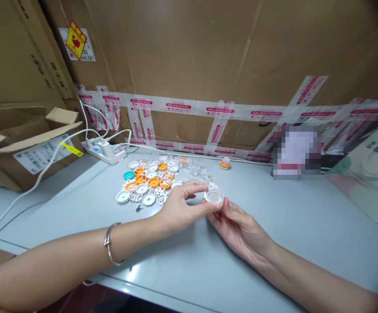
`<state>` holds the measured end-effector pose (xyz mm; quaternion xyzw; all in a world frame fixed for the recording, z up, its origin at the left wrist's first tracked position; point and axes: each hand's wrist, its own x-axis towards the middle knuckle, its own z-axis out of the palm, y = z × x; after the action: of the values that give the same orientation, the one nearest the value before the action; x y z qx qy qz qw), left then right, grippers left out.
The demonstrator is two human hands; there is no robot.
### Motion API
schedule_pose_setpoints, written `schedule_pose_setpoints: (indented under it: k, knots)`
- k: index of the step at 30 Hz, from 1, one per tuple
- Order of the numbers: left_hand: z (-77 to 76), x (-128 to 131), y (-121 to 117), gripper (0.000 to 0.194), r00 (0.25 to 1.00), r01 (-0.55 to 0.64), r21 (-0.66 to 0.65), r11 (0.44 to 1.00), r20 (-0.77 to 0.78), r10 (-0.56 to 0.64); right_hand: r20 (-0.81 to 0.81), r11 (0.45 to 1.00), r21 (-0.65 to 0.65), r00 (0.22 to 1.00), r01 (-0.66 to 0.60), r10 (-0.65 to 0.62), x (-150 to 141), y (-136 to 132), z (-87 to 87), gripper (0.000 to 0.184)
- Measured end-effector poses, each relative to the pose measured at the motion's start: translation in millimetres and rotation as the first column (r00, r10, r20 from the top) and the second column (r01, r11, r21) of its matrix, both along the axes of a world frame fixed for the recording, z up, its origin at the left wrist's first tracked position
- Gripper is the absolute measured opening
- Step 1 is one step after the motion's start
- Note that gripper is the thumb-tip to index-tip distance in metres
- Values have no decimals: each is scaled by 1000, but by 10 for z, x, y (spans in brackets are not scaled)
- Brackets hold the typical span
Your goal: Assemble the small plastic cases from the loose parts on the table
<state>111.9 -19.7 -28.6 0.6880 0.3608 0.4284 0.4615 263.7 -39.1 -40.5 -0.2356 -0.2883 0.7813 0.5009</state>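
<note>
Both my hands meet over the table around a small clear plastic piece (213, 192) with a white round part and a bit of orange at its lower right. My left hand (184, 206) pinches it from the left between thumb and fingers. From below and the right, my right hand (237, 226) grips the orange side, its fingers partly hidden under the piece. Left of the hands lies a spread of loose plastic parts: white discs (148, 199), orange discs (153, 182), a teal disc (129, 175) and small clear pieces (195, 167). A similar orange and clear piece (224, 163) stands apart behind.
A white power strip (105, 150) with plugs and cables sits at the back left, beside an open cardboard box (28, 143). A large taped carton (182, 52) walls off the back of the grey table (306, 226). At right stand a blurred-out item (295, 152) and a pale box (371, 165).
</note>
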Motion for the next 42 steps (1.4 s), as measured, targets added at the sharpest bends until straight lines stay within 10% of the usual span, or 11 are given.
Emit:
schedule_pose_setpoints:
  k: [16, 26, 35, 42]
  knots:
    - [-111, -11, 119, 34, 997, -83, -156, 984, -8, 83, 4, 989, -149, 1000, 3, -2, 40, 70, -59, 11]
    - [27, -228, 227, 35, 986, 158, 36, 987, 40, -159, 123, 991, -135, 992, 21, -4, 55, 60, -68, 17]
    - [224, -391, 275, 35, 914, 389, 378, 840, -273, -301, 105, 981, -71, 976, -182, 189, 67, 5, -57, 21]
    - [296, -450, 229, 39, 786, 564, 380, 733, -518, -337, 165, 963, -38, 949, -267, 269, 54, -42, -73, 18]
